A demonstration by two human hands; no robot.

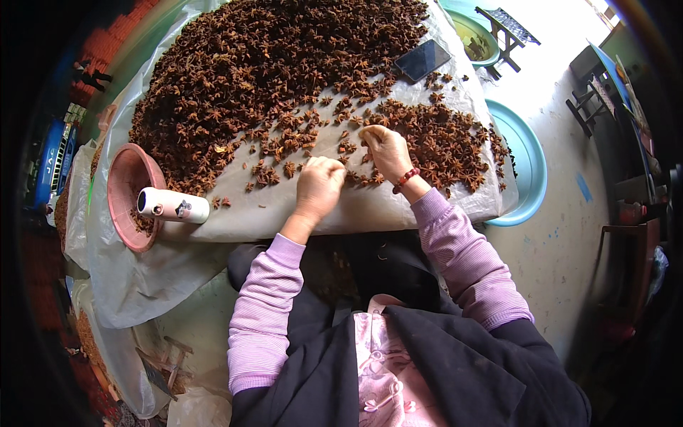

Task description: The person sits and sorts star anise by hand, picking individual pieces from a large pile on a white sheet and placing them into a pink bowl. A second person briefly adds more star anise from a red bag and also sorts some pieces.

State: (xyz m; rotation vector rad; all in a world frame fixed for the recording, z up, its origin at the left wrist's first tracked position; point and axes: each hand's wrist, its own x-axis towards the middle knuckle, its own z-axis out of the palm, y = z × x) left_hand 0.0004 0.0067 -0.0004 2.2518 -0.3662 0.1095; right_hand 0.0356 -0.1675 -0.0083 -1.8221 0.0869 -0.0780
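Dried star anise covers a plastic-sheeted table in front of me, in a large dark heap (256, 64) at the back and a smaller pile (445, 144) to the right. My left hand (321, 184) is over the bare sheet (256, 205) near the front edge, its thumb and fingertips drawn together beside a few loose pieces. A red bead bracelet circles the wrist of my right hand (388, 152), which is at the left side of the smaller pile with fingers pinched. Whether either hand holds a piece is hidden by the fingers.
A pink plastic basin (120, 187) with brown bits stands at the left, a white tumbler (192, 207) lying against its rim. A smartphone (423, 60) rests by the heap. At the right are a blue basin (525, 165), a green basin (491, 45) and a stool (507, 29).
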